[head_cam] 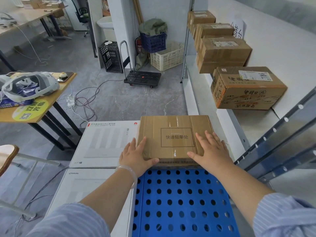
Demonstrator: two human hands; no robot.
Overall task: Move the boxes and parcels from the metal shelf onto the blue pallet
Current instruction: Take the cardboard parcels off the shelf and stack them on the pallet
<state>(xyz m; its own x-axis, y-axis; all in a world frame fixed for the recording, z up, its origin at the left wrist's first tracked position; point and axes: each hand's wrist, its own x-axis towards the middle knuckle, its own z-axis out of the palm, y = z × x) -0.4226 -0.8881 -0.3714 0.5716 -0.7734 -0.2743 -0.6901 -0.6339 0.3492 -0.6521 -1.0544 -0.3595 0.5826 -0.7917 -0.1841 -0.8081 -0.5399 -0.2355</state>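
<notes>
My left hand [136, 156] and right hand [212, 151] both lie flat, fingers straight, on one brown box [176, 134] at the far end of the blue pallet [179, 202]. Two white boxes [106, 142] adjoin the pallet's left side. At least five cartons [248, 88] sit on the metal shelf [253, 122] to its right.
</notes>
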